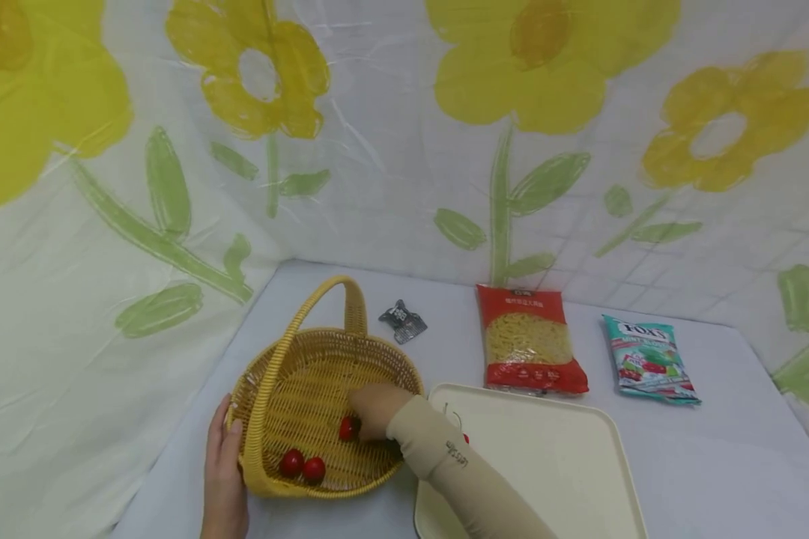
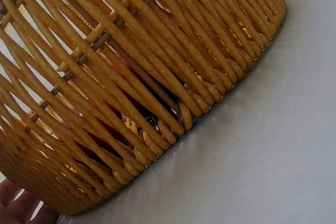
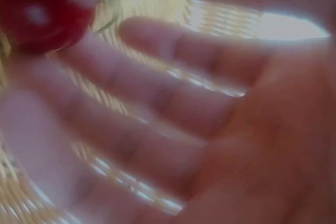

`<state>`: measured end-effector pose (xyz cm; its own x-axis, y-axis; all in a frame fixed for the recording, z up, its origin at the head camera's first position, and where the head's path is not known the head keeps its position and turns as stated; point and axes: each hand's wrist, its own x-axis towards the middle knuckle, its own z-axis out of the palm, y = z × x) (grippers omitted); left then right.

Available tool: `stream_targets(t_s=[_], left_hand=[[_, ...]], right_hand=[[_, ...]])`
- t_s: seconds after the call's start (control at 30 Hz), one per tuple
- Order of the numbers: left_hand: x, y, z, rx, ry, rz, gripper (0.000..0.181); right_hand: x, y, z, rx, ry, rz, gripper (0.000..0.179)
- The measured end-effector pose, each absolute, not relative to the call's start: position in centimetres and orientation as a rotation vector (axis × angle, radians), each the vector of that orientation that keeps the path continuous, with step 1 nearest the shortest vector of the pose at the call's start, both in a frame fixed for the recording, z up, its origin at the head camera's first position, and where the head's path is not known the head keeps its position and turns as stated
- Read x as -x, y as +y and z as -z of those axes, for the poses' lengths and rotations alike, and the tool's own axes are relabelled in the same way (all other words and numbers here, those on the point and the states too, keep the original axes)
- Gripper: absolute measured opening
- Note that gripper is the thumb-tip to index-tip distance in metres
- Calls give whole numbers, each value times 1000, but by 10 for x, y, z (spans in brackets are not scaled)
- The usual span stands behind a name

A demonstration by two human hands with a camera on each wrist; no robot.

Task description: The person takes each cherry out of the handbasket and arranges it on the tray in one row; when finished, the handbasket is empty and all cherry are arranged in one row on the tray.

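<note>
A yellow woven basket (image 1: 290, 340) with a tall arched handle stands on the table. My left hand (image 1: 224, 471) rests against its outer left wall, fingers fairly straight along the side; in the left wrist view its fingers (image 2: 21, 203) show low beside the weave. Inside the basket is my right hand (image 1: 377, 410), palm side toward the wrist camera, holding a red cherry (image 3: 44, 11) at its fingertips. That same cherry (image 1: 350, 428) shows at the hand's left edge from above. Two more cherries (image 1: 303, 466) lie together on the basket floor near the front.
Right of the basket, a cream tray (image 1: 553, 449) lies partly under my right sleeve, with a stemmed cherry (image 1: 466, 439) mostly hidden. Behind stand a red pasta bag (image 1: 532, 340), a green FOX'S candy bag (image 1: 652, 361) and a small dark wrapped packet (image 1: 402, 320). A flower-painted sheet surrounds the table.
</note>
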<state>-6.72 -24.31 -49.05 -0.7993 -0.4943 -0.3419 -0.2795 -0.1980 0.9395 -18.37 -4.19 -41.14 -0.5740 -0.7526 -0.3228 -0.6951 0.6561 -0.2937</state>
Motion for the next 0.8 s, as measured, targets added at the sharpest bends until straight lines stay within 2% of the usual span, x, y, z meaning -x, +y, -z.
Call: stream_targets(t_s=[0.17, 0.33, 0.47, 0.57, 0.7, 0.8], left_hand=[[66, -243, 496, -900, -1874, 2149, 57], [61, -239, 501, -937, -1860, 2185, 58], [58, -238, 501, -954, -1845, 2184, 59], [59, -239, 500, -946, -1840, 2184, 59], [63, -243, 498, -936, -1862, 2183, 58], [66, -244, 496, -927, -1886, 2160, 57]], right_hand=[[185, -25, 397, 1255, 2476, 372, 23], [176, 28, 385, 1315, 2492, 822, 16], [165, 82, 391, 1089, 2489, 1076, 18], [158, 116, 401, 883, 2538, 1090, 26], [152, 143, 416, 624, 2634, 1060, 33], [150, 152, 431, 517, 2659, 1049, 31]])
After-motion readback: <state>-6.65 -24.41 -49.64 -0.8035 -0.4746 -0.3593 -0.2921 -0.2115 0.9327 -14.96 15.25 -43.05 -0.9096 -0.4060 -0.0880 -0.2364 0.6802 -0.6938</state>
